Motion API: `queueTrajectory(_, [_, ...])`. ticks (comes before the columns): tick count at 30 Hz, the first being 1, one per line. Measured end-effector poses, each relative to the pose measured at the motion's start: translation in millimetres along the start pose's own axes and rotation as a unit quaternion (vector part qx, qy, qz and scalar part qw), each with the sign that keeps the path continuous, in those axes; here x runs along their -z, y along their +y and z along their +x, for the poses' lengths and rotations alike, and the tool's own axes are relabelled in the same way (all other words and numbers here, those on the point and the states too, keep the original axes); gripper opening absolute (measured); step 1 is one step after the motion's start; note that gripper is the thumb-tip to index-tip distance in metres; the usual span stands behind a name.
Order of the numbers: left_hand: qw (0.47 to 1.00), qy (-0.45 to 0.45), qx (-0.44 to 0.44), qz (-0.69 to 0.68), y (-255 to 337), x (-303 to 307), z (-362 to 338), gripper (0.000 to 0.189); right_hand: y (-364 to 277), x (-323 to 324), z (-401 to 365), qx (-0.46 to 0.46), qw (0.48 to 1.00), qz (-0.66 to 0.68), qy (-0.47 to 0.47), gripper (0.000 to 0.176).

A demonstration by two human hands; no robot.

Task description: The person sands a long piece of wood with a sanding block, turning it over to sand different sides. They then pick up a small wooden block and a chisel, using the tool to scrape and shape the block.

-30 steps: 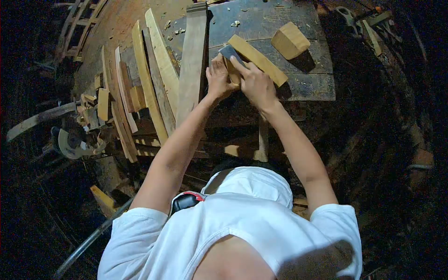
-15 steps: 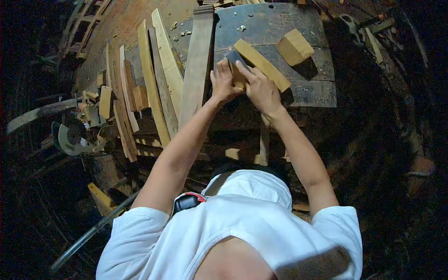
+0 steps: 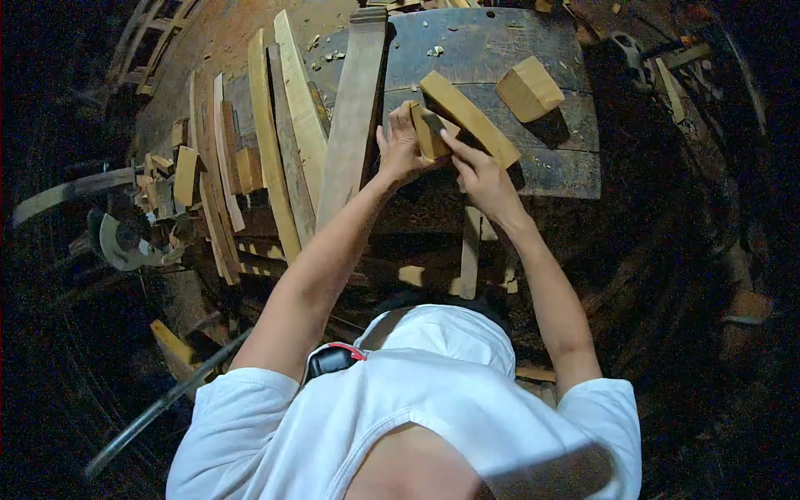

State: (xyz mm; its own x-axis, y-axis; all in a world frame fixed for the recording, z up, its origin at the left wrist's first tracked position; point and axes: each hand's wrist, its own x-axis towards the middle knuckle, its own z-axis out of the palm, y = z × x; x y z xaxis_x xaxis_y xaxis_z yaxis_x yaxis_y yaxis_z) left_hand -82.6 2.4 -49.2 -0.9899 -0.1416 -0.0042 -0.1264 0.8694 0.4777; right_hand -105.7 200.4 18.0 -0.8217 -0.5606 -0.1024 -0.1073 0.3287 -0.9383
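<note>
Block [image 3: 428, 133] pinched by L hand [image 3: 398, 148], R hand [image 3: 482, 177]; over bench [image 3: 500, 37]

White short-sleeved T-shirt [image 3: 433, 417], wrinkled at collar; black-and-red device [image 3: 333, 360] at chest; bare forearms, bare left hand [image 3: 400, 148] and right hand [image 3: 482, 175].

Dark planked workbench [image 3: 533, 158], scuffed, carries a long pale wooden bar [image 3: 477, 121] lying diagonally near its front left, a chunky wedge-shaped wood block [image 3: 528, 87] apart to the bar's right, a long plank [image 3: 354, 117] along its left edge, and scattered wood chips [image 3: 329, 57] toward the far left.
</note>
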Motion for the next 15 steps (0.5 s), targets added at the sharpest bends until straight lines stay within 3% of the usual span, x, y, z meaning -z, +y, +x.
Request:
queueTrajectory(1, [1.000,-0.001,0.002,0.001,0,0,0,0.117,-5,5,-8,-0.065,0.997,-0.015,-0.045,0.040])
queueTrajectory(5, [1.000,0.011,-0.010,0.003,1,0,-2,0.119,-6,-1,7,-0.053,0.996,-0.060,-0.039,0.040])
queueTrajectory(7, [1.000,0.010,-0.005,0.010,-2,-2,-2,0.118,14,-19,32,0.089,0.994,-0.015,0.067,0.042])
queueTrajectory(11, [1.000,0.007,0.002,0.003,2,1,-1,0.117,18,-19,22,0.141,0.986,-0.024,0.090,0.050])
queueTrajectory(13, [1.000,0.007,-0.001,0.012,1,1,0,0.118,-1,2,-9,0.014,0.991,-0.129,-0.015,0.054])
queueTrajectory(15, [1.000,-0.001,0.010,0.013,4,1,-4,0.120,-3,2,-12,0.022,0.990,-0.138,-0.010,0.052])
